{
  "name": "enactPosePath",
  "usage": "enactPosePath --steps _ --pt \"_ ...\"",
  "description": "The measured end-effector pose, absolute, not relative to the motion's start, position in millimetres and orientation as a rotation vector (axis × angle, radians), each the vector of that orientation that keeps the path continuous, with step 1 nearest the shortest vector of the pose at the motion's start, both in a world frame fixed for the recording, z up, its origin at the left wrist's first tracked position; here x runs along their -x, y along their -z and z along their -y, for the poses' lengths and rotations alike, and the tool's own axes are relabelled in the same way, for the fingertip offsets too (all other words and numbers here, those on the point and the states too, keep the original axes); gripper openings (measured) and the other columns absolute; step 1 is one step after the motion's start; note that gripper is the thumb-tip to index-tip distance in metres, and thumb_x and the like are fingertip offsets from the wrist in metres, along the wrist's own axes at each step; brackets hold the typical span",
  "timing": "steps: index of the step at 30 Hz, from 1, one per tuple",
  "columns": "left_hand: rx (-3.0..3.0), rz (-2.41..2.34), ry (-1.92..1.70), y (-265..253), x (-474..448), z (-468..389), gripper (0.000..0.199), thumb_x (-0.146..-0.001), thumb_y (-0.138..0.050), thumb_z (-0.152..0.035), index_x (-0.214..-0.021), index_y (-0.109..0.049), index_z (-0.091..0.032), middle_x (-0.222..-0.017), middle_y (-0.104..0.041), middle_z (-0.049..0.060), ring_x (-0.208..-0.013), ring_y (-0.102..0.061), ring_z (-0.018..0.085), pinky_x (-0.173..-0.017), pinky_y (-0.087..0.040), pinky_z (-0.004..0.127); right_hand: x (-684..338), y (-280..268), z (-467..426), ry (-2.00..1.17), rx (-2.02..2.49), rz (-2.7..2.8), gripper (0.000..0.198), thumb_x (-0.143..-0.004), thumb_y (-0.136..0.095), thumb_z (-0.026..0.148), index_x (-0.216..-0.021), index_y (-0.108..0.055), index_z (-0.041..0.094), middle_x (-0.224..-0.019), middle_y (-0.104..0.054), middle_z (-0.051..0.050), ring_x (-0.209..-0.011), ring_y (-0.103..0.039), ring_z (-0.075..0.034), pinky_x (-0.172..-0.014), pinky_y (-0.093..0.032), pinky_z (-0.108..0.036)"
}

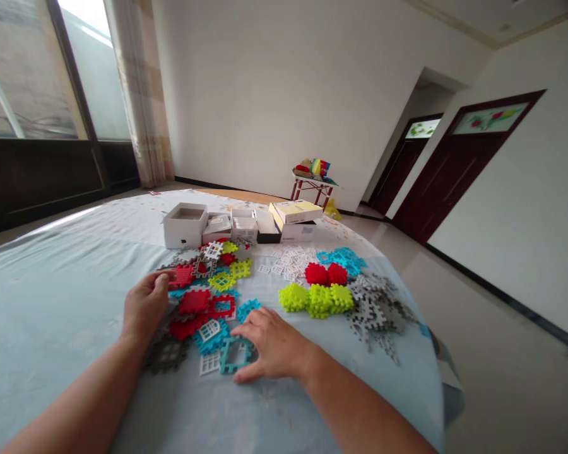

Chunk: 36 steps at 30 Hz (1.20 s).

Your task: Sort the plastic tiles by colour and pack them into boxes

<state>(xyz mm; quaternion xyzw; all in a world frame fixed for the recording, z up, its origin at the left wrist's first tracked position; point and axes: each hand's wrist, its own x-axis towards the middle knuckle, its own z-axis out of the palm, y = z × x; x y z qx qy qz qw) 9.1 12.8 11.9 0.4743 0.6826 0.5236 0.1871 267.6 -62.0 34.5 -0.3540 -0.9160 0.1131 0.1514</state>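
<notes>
On the left side of a mixed pile, my left hand [146, 304] is closed, its thumb and fingertips on the edge of a red interlocking tile [183, 276]. My right hand [277, 343] has its fingers and thumb spread apart over the near end of the pile, beside a teal square frame piece [223, 363]. A blue piece with a white window insert [209, 330] lies just left of that frame, above a loose white lattice window [209, 364]. More red tiles [195, 301], a red frame [223, 307] and yellow-green window pieces [222, 282] lie between my hands.
Sorted heaps lie to the right: yellow-green tiles [319, 299], red tiles [325, 273], blue pieces [343, 258], grey pieces [378, 309] and white windows [293, 260]. Behind the pieces stand a white open box [184, 230] and several other boxes. The table's rounded edge curves along the right.
</notes>
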Motion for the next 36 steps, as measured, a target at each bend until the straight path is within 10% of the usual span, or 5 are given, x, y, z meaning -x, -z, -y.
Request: enactPosePath --steps 23,36 --pt "-1.375 -1.986 -1.474 -9.9 -2.9 -17.6 0.025 -0.07 -0.044 -0.041 -0.079 -0.062 -0.026 -0.063 -0.068 0.001 -0.076 -0.063 0.028 -0.069 -0.047 0.038 -508.3 -72.0 -64.3 0.135 1.949 1.381 0.034 -0.06 -0.069 0.021 -0.094 -0.065 0.016 -0.089 -0.063 -0.009 -0.083 -0.059 -0.023 -0.075 -0.045 -0.031" --pt "-1.35 -1.966 -1.472 -6.5 -3.4 -18.0 0.032 -0.071 -0.044 -0.038 -0.087 -0.065 -0.02 -0.065 -0.068 0.002 -0.076 -0.063 0.025 -0.071 -0.047 0.034 -419.1 -63.9 -34.3 -0.015 1.596 1.6 0.026 -0.076 -0.055 0.023 -0.099 -0.062 0.015 -0.101 -0.061 -0.009 -0.079 -0.062 -0.016 -0.08 -0.048 -0.03"
